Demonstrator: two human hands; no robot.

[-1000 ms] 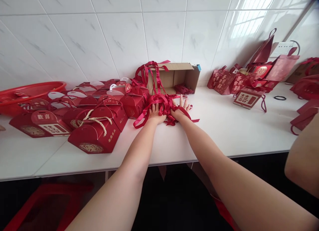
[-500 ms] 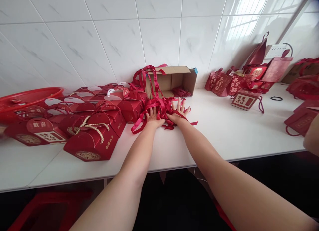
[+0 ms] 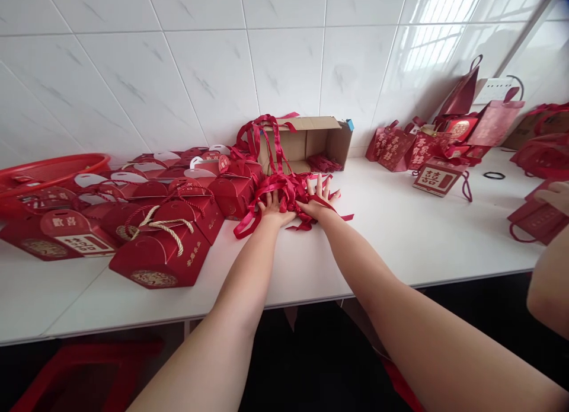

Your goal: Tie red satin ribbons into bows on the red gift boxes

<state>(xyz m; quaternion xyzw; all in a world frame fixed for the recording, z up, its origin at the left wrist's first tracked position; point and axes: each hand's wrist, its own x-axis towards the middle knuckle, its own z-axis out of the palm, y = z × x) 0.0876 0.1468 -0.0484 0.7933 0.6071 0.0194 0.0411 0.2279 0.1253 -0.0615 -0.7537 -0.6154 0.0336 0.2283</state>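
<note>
Both of my hands rest on a tangled heap of shiny red ribbons (image 3: 284, 192) on the white table. On the heap's left side lies my left hand (image 3: 273, 209), its fingers spread apart. My right hand (image 3: 319, 201) presses on the right side, also with fingers spread, and one ribbon strand crosses its back. Right behind the heap, an open cardboard box (image 3: 306, 140) lies on its side. More ribbons hang over the box's left edge, and a small red bunch sits inside it.
Several red gift boxes (image 3: 164, 240) with cord handles crowd the left, before a red plastic basin (image 3: 53, 166). Small red bags (image 3: 393, 148), a tipped box (image 3: 438, 178) and a black ring (image 3: 493, 175) stand or lie right. Another person's hand (image 3: 553, 195) touches a red bag at far right.
My hands stay almost in the same place on the ribbons. At the far right, the other person's hand and arm have come further into view over the red bag.
</note>
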